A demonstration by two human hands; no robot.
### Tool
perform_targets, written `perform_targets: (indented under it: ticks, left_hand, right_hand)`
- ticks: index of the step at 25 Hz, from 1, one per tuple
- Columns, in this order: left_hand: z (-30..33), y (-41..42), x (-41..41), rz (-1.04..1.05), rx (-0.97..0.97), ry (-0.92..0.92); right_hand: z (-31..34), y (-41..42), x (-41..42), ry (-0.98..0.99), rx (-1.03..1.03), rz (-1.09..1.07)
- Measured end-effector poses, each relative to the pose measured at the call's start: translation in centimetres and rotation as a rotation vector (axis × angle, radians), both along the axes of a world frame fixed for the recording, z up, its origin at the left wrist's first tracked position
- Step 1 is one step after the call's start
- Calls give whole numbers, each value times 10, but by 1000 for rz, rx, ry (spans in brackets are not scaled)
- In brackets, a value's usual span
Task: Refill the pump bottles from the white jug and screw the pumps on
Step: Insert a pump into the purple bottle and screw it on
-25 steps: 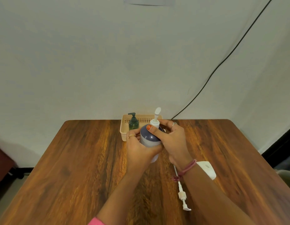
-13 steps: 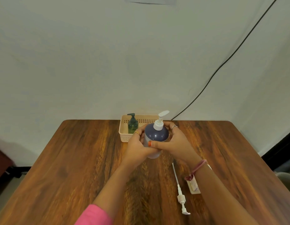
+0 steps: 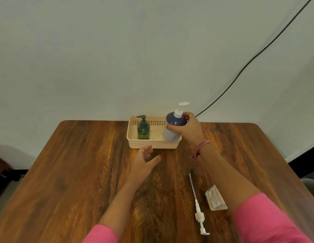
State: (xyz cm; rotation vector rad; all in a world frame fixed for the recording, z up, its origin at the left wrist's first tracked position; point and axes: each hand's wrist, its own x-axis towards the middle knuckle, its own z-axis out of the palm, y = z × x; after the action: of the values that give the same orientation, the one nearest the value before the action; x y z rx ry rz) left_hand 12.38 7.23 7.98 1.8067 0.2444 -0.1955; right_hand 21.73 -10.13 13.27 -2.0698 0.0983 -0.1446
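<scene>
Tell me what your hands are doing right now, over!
Right hand grips the purple pump bottle, low over the cream basket. Left hand open, empty. Green pump bottle in basket. Loose white pump on table.

Wooden table (image 3: pixel 73 172): cream basket (image 3: pixel 152 145) far centre; loose white pump (image 3: pixel 199 214) + small packet (image 3: pixel 216 199) near right.
</scene>
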Motion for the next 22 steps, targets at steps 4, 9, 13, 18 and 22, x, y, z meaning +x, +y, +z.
perform_targets:
  ticks: [4, 9, 13, 18, 22]
  left_hand:
    - [-22, 5, 10, 20, -22, 64]
    - [-46, 10, 19, -21, 13, 131]
    - [-61, 10, 21, -23, 22, 154]
    - [-74, 6, 21, -37, -7, 204]
    - [-80, 3, 18, -35, -30, 213]
  right_hand:
    - [-26, 8, 51, -22, -14, -33]
    - [-77, 12, 97, 49, -80, -82]
    - [-102, 14, 113, 94, -126, -73]
    - [-121, 18, 119, 107, -117, -34]
    - [-130, 18, 119, 151, -138, -34]
